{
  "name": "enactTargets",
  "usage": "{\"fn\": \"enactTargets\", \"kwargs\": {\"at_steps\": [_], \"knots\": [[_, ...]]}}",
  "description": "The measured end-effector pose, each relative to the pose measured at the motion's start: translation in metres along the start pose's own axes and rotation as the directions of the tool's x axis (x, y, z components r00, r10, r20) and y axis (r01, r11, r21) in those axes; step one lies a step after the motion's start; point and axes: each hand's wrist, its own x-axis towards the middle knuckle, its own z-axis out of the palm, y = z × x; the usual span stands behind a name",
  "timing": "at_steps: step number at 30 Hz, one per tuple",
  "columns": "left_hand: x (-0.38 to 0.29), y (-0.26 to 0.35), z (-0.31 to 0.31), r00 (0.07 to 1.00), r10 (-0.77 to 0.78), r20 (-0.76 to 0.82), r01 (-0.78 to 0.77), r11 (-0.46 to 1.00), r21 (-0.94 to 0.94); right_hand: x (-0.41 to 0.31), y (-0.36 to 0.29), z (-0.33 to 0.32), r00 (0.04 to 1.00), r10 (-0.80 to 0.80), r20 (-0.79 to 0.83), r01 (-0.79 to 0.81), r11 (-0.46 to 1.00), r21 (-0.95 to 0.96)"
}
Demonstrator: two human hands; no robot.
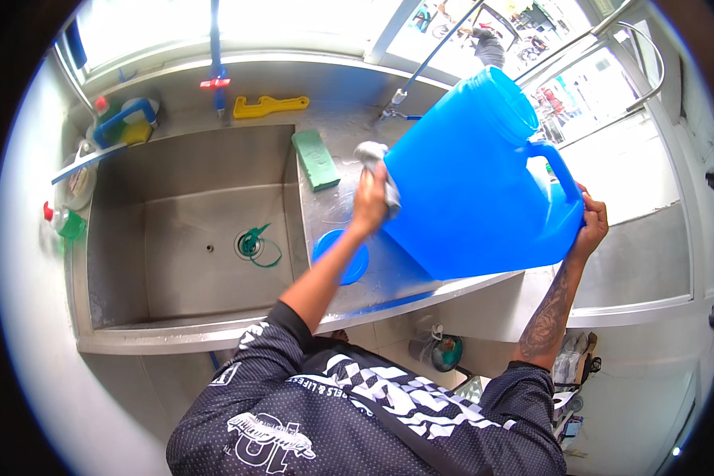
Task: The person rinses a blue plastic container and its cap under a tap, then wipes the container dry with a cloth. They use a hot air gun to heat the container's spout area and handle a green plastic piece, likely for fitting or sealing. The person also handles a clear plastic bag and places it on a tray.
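A large blue plastic jug (464, 184) is tilted over the steel counter, its uncapped round mouth up and its moulded handle on the right. My right hand (590, 223) grips the jug at the lower end of that handle; some of its fingers are hidden behind the plastic. In my left hand (370, 202) is a bunched grey cloth (392, 199), held against or close to the jug's left side and slightly blurred. A round blue lid (355, 262) lies on the counter under my left forearm. Beyond that hand rests a green sponge-like block (316, 159).
Left of the counter is a deep stainless steel sink (178, 238) with green strands (254, 241) at its drain. A yellow plastic wrench (271, 107) lies behind it, near a red-handled valve (215, 83). Bottles, including one with green liquid (70, 225), stand left. A person (489, 47) is outside.
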Motion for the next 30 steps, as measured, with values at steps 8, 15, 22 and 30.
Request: {"fn": "enactTargets", "kwargs": {"at_steps": [8,15,22,30], "knots": [[-0.027,-0.011,0.007,0.991,-0.065,-0.12,0.089,0.974,0.21,0.0,-0.004,0.002,1.0,0.003,0.003,-0.003,1.0,-0.018],[-0.054,0.012,-0.017,0.997,0.038,-0.074,-0.008,0.929,0.369,0.0,0.0,0.001,1.0,-0.011,0.008,0.011,1.0,0.016],[0.033,0.102,0.02,0.913,0.36,0.193,-0.322,0.925,-0.204,0.0,0.002,0.0,0.999,-0.039,0.036,0.038,0.999,0.036],[0.149,0.171,0.071,0.76,-0.1,0.642,0.121,0.993,0.012,-0.001,-0.01,0.013,0.998,-0.069,-0.007,0.069,0.997,0.03]]}}
